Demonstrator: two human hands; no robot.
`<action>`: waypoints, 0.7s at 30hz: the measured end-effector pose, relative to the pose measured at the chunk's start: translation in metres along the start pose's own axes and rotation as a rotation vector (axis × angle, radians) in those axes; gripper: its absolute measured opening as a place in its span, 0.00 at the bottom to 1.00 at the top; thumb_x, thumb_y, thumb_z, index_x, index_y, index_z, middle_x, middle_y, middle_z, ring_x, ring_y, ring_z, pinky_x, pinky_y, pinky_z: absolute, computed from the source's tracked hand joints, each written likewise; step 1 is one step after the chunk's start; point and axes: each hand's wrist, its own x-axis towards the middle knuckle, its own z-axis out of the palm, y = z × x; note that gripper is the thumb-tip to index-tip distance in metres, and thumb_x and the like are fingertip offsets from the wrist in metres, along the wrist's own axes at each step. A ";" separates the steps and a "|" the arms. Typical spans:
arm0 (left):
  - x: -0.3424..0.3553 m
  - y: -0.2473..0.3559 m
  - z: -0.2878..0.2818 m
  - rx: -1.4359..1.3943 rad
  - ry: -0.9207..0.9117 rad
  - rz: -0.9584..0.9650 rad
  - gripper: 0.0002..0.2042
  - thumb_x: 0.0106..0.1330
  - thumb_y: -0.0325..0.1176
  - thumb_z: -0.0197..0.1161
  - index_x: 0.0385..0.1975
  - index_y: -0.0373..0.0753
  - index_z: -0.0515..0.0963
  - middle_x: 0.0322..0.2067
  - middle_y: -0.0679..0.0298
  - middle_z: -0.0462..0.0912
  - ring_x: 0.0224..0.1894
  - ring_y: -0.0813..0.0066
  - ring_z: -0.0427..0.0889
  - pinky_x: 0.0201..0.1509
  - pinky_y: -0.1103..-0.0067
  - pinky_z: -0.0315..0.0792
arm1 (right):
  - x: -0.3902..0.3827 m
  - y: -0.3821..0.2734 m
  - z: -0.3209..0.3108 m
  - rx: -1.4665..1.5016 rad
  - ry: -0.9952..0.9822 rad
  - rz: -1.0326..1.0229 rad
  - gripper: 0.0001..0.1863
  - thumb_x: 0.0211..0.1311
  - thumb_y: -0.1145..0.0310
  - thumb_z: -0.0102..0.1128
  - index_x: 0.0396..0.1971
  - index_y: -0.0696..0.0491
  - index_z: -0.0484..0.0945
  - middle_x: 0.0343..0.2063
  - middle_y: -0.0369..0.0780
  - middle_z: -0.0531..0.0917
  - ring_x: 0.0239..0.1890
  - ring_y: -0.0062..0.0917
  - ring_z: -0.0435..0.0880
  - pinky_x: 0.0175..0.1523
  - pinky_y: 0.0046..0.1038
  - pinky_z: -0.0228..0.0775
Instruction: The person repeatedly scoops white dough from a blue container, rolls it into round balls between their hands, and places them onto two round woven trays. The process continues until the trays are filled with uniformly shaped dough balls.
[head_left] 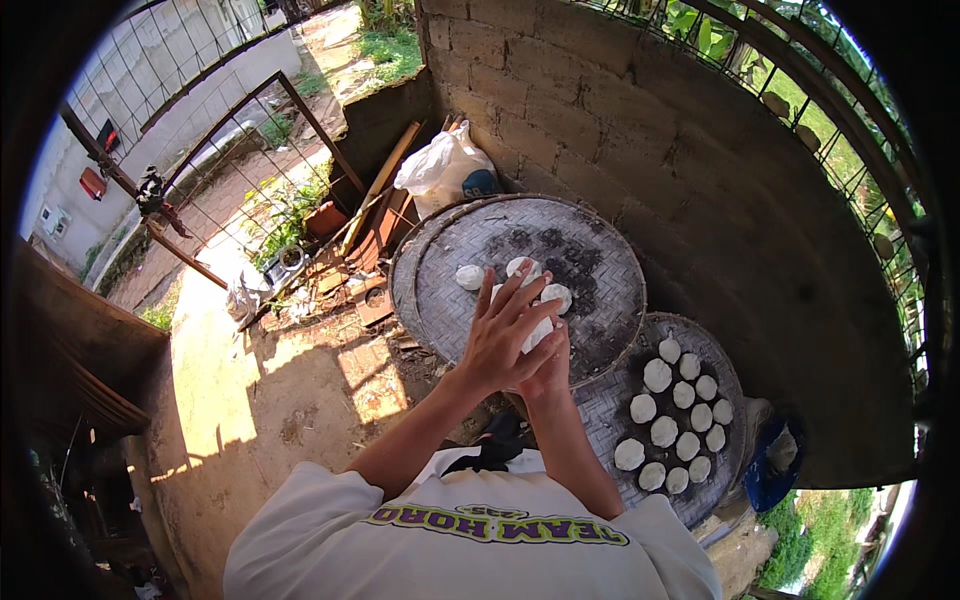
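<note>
My left hand (503,332) has its fingers stretched out and spread, laid over a white dough-like lump (537,336). From below and to the right, my right hand (549,372) cups the same lump; its fingers are largely hidden. Both hands are over the near part of a round woven tray (445,245). On that tray, several white rounds lie just past my fingers, among them one to the left (468,277), one at the far side (522,267) and one to the right (557,297). Dark, damp-looking patches mark the weave around them.
A second woven tray (610,400), lower and to the right, carries many flattened white rounds (663,432). Beside it is a blue container (768,465). A block wall (640,130) stands behind. Past the first tray are a white sack (445,165), wooden boards (380,190) and broken tiles.
</note>
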 end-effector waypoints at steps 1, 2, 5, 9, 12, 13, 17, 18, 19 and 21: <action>0.005 -0.003 0.002 -0.056 0.036 -0.030 0.25 0.77 0.52 0.50 0.61 0.38 0.72 0.63 0.55 0.74 0.67 0.63 0.71 0.73 0.66 0.63 | 0.005 -0.002 0.000 -0.004 0.083 -0.081 0.26 0.81 0.50 0.34 0.65 0.52 0.66 0.61 0.45 0.75 0.64 0.37 0.75 0.68 0.40 0.70; 0.009 -0.006 0.004 -0.109 0.078 -0.066 0.25 0.77 0.53 0.49 0.62 0.39 0.71 0.63 0.56 0.73 0.68 0.63 0.70 0.74 0.65 0.62 | 0.007 -0.004 0.000 -0.026 0.128 -0.178 0.26 0.81 0.51 0.34 0.65 0.52 0.67 0.60 0.45 0.76 0.63 0.37 0.76 0.67 0.39 0.70; 0.024 -0.006 0.004 -0.638 0.160 -0.536 0.30 0.77 0.58 0.47 0.68 0.42 0.64 0.62 0.57 0.74 0.66 0.64 0.71 0.72 0.65 0.65 | 0.011 -0.009 0.003 -0.592 -0.005 -0.465 0.26 0.81 0.54 0.39 0.63 0.58 0.70 0.59 0.46 0.77 0.61 0.32 0.77 0.68 0.36 0.68; 0.061 -0.006 0.007 -0.690 -0.063 -0.659 0.32 0.77 0.60 0.44 0.66 0.38 0.64 0.63 0.57 0.75 0.66 0.63 0.72 0.70 0.66 0.67 | 0.028 -0.023 0.011 -0.944 0.032 -0.665 0.24 0.80 0.56 0.43 0.56 0.60 0.77 0.56 0.44 0.81 0.61 0.29 0.76 0.66 0.33 0.69; 0.084 -0.016 0.016 -0.355 -0.034 -0.457 0.31 0.77 0.59 0.45 0.66 0.37 0.64 0.63 0.57 0.75 0.66 0.63 0.72 0.71 0.66 0.67 | 0.050 -0.028 0.020 -0.605 0.171 -0.419 0.23 0.80 0.55 0.44 0.57 0.59 0.76 0.56 0.43 0.80 0.59 0.28 0.78 0.64 0.35 0.72; 0.090 -0.020 0.018 -0.294 0.025 -0.368 0.31 0.77 0.58 0.46 0.66 0.36 0.65 0.63 0.57 0.75 0.67 0.64 0.71 0.71 0.66 0.67 | 0.057 -0.027 0.022 -0.328 0.274 -0.375 0.24 0.80 0.54 0.43 0.57 0.59 0.76 0.56 0.43 0.80 0.58 0.28 0.79 0.63 0.35 0.72; 0.108 -0.027 0.009 -0.575 -0.046 -0.653 0.31 0.76 0.58 0.48 0.65 0.39 0.65 0.61 0.58 0.76 0.61 0.64 0.76 0.68 0.66 0.70 | 0.069 -0.012 0.022 -0.490 0.169 -0.665 0.26 0.80 0.54 0.41 0.62 0.60 0.72 0.59 0.45 0.78 0.61 0.30 0.77 0.68 0.37 0.69; 0.117 -0.027 0.006 -0.577 -0.192 -0.658 0.31 0.76 0.58 0.48 0.66 0.38 0.65 0.61 0.58 0.76 0.60 0.64 0.77 0.67 0.66 0.71 | 0.073 -0.009 0.022 -0.622 0.150 -0.719 0.26 0.80 0.54 0.41 0.62 0.60 0.73 0.59 0.45 0.78 0.61 0.30 0.77 0.68 0.36 0.69; 0.126 -0.024 0.001 -0.575 -0.276 -0.723 0.31 0.76 0.58 0.48 0.66 0.38 0.65 0.61 0.58 0.75 0.60 0.63 0.78 0.66 0.67 0.71 | 0.075 -0.006 0.022 -0.750 0.136 -0.779 0.26 0.80 0.54 0.42 0.61 0.61 0.73 0.59 0.45 0.78 0.60 0.30 0.78 0.68 0.35 0.68; 0.148 -0.019 -0.002 -0.505 -0.375 -0.810 0.31 0.75 0.58 0.49 0.66 0.38 0.64 0.62 0.58 0.74 0.60 0.65 0.77 0.63 0.68 0.72 | 0.086 -0.006 0.025 -0.829 0.212 -0.780 0.26 0.80 0.54 0.44 0.60 0.61 0.75 0.55 0.44 0.81 0.57 0.29 0.80 0.65 0.32 0.70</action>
